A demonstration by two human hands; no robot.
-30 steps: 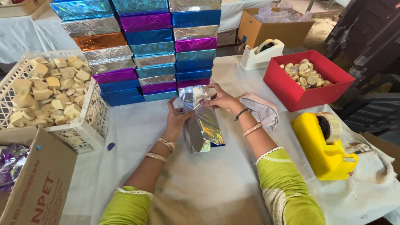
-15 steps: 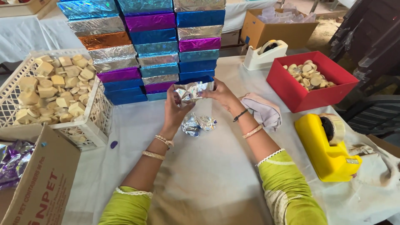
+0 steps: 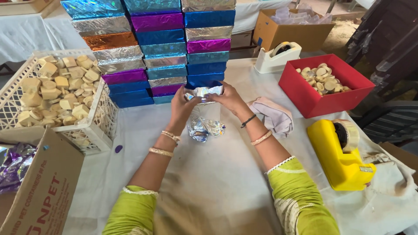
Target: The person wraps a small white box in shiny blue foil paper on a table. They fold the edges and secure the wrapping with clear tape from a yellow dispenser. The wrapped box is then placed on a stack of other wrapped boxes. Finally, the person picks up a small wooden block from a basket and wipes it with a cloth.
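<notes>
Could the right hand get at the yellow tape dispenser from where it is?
Probably yes, once it lets go. The right hand is pinching the silver foil wrapper together with the left hand. The yellow tape dispenser stands on its side of the table, with only open cloth between.

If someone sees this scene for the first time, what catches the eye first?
First the tall stacks of shiny foil-wrapped boxes at the back of the table. In front of them the left hand and right hand hold a silver foil-wrapped box. At the right stand a red box and a yellow tape dispenser.
</notes>
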